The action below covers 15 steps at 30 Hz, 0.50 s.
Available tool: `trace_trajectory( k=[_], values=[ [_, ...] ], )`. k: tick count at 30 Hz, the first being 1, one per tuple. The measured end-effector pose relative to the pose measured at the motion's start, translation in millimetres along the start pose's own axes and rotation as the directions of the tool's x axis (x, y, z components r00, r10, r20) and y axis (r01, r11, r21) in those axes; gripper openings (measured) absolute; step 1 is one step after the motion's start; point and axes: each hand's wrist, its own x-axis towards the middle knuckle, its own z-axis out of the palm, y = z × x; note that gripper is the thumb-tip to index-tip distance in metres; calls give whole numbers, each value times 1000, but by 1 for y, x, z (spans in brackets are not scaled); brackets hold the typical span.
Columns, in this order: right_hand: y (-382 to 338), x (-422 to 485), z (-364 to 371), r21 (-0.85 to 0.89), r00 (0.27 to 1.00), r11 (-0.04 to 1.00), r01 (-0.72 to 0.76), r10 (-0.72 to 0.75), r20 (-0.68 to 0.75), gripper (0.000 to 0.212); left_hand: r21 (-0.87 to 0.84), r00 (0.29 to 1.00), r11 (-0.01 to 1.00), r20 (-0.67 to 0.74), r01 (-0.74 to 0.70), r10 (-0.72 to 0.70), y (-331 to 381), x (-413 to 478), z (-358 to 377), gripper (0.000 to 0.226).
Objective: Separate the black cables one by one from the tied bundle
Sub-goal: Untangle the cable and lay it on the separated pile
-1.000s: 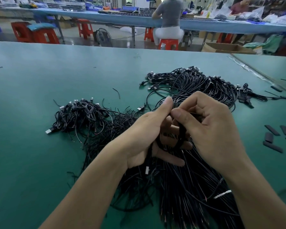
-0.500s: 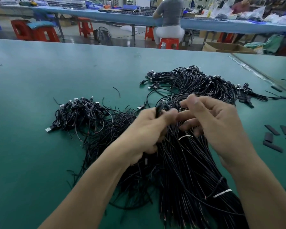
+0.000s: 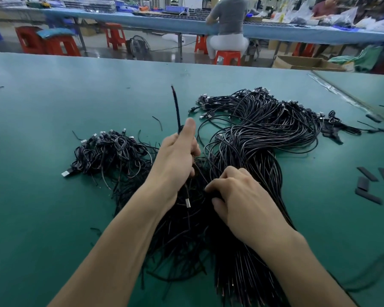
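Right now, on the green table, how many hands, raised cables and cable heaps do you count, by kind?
Hands: 2 (left hand, right hand)
Single raised cable, pinched in the left hand: 1
Cable heaps: 2 (loose heap on the left, main bundle on the right)
Total: 5

Green table top, flat, matte. Centre to far right: large bundle of black cables, strands running toward the near edge (plug ends at the far side). Left, just beside it: smaller cable heap. Right: short flat black strips, scattered. Stray wire offcut beyond the smaller heap.
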Motion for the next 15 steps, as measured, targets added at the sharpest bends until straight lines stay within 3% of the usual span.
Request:
trace_trajectory(
  k=[10,15],
  values=[
    [-3,1,-1,21,999,1000,-12,13,-43,11,28,998,998,51,-49,48,4,-6,2,57],
    [6,5,-22,339,961,934,-111,188,-204,4,-78,988,994,124,-81,90,10,-11,3,59]
  ],
)
